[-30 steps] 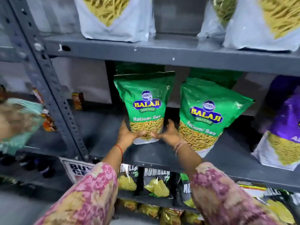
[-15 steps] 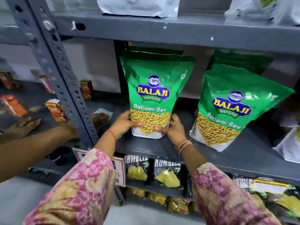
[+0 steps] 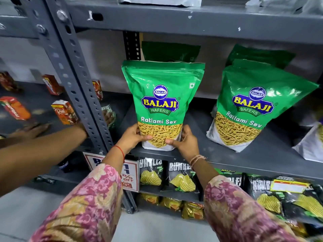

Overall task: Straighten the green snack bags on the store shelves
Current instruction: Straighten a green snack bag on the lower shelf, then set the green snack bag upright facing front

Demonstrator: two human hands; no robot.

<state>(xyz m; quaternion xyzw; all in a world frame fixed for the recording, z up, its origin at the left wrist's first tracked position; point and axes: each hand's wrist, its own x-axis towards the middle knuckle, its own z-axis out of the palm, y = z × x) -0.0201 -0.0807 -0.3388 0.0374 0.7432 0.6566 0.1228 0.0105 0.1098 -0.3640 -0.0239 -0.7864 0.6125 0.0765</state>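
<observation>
A green Balaji Ratlami Sev bag (image 3: 161, 102) stands upright near the front edge of the grey middle shelf (image 3: 262, 154). My left hand (image 3: 133, 137) grips its lower left corner and my right hand (image 3: 183, 143) grips its lower right corner, thumbs on the front. Another green bag (image 3: 171, 51) stands behind it, mostly hidden. To the right, a second green bag (image 3: 251, 105) leans tilted to the left, with more green bags (image 3: 258, 56) behind it.
A grey perforated upright post (image 3: 75, 70) stands just left of my hands. Another person's arm (image 3: 40, 144) reaches onto the left shelf among small red boxes (image 3: 63, 111). Black chip bags (image 3: 181, 179) fill the shelf below. A white bag (image 3: 311, 145) sits far right.
The view has moved closer and lower. The held green bag now stands straighter at the shelf front, with both hands still on its base. The other person's arm reached in at left.
</observation>
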